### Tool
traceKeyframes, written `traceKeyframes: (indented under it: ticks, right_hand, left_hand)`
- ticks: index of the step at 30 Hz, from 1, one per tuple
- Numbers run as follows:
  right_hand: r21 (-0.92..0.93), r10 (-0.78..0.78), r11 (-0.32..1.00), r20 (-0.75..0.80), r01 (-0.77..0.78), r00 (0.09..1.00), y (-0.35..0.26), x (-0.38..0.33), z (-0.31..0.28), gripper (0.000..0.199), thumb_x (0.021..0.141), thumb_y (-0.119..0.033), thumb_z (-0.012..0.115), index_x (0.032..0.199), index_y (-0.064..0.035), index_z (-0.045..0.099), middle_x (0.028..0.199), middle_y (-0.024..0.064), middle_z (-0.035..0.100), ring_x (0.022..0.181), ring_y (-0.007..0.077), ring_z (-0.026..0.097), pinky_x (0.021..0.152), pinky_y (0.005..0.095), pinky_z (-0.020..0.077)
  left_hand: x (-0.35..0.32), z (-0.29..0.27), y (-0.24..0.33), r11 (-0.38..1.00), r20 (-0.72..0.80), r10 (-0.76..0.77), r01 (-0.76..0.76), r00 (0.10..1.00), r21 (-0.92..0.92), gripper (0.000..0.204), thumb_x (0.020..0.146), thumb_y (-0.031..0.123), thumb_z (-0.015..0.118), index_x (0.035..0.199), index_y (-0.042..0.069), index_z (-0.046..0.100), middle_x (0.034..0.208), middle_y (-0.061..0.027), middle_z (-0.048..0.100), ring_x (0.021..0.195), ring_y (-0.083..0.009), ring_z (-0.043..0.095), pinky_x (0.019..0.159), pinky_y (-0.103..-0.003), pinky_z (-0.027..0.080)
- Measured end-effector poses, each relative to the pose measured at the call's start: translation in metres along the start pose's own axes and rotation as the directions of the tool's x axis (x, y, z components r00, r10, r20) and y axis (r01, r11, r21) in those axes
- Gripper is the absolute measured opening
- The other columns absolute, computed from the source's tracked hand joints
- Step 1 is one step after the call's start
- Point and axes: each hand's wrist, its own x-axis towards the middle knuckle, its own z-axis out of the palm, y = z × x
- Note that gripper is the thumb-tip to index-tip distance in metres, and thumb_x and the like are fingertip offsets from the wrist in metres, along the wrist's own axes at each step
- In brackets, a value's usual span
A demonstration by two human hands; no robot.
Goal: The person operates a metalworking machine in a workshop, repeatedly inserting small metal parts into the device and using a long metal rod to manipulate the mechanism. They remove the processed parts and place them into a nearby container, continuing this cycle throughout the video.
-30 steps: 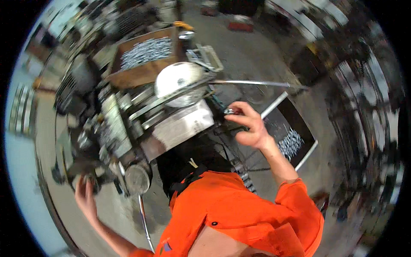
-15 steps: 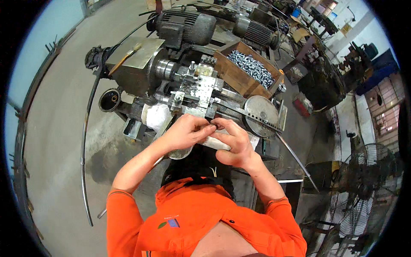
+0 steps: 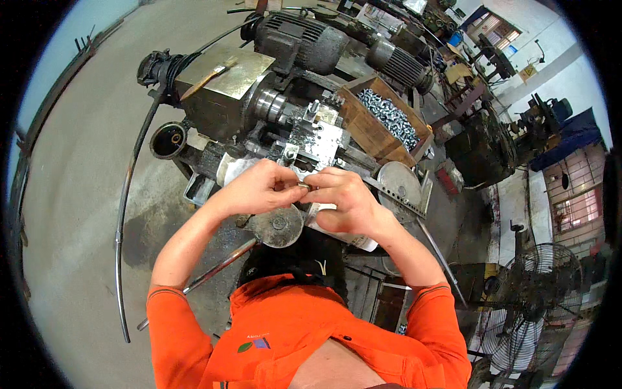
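My left hand (image 3: 258, 187) and my right hand (image 3: 342, 200) meet fingertip to fingertip in front of a small lathe. Between them sits a small shiny metal part (image 3: 303, 185), pinched by the fingers of both hands and mostly covered. Its exact kind is too small to make out. Just beyond my fingers lies the lathe's metal cross slide (image 3: 317, 144) with tool posts bolted on it. The round spindle (image 3: 269, 106) projects toward the slide from the grey headstock (image 3: 217, 107). Below my left hand is a round metal handwheel (image 3: 278, 227).
Behind the slide, a wooden box (image 3: 364, 129) holds many small silvery metal parts (image 3: 389, 118). A brush (image 3: 208, 80) rests on the headstock cover. Another round disc (image 3: 399, 180) and a perforated bar stand at right. A ribbed motor (image 3: 301, 45) sits behind; a fan (image 3: 518, 327) stands lower right.
My hands have shifted slightly left against the picture, and the small part now shows between the fingertips. The whole view has turned a little, uncovering more of the handwheel.
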Motion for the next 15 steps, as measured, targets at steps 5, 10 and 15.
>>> traceKeyframes:
  ticks: [5, 10, 15]
  right_hand:
    - [-0.228, 0.082, 0.972, 0.09, -0.06, 0.993, 0.036, 0.044, 0.002, 0.034, 0.052, -0.012, 0.061, 0.084, -0.0041, 0.067, 0.091, 0.0099, 0.061, 0.082, 0.0282, 0.055, 0.071, 0.0386, 0.0467]
    - [-0.63, 0.246, 0.761, 0.058, -0.156, 0.968, 0.104, 0.092, 0.03, 0.026, 0.053, -0.022, 0.061, 0.072, -0.0075, 0.069, 0.082, 0.0066, 0.063, 0.084, 0.0257, 0.054, 0.078, 0.0353, 0.0424]
    - [-0.708, 0.331, 0.679, 0.059, -0.194, 0.942, 0.14, 0.105, 0.054, 0.018, 0.051, -0.022, 0.061, 0.062, -0.0072, 0.067, 0.071, 0.0064, 0.063, 0.083, 0.0237, 0.055, 0.076, 0.0329, 0.0416]
  left_hand:
    - [-0.046, -0.053, -0.005, 0.931, -0.241, -0.135, 0.206, 0.961, 0.301, 0.03, 0.081, 0.011, 0.058, 0.109, 0.0, 0.056, 0.068, -0.0061, 0.061, 0.061, -0.009, 0.056, 0.057, -0.025, 0.045]
    - [-0.151, -0.123, -0.068, 0.763, -0.73, -0.105, 0.525, 0.675, 0.377, 0.032, 0.08, 0.007, 0.055, 0.111, 0.001, 0.055, 0.067, -0.0097, 0.059, 0.062, -0.0128, 0.055, 0.053, -0.031, 0.043]
    - [-0.25, -0.125, -0.105, 0.437, -0.852, -0.057, 0.78, 0.52, 0.447, 0.033, 0.079, 0.009, 0.053, 0.111, 0.004, 0.058, 0.07, -0.0189, 0.058, 0.063, -0.0309, 0.056, 0.063, -0.034, 0.046]
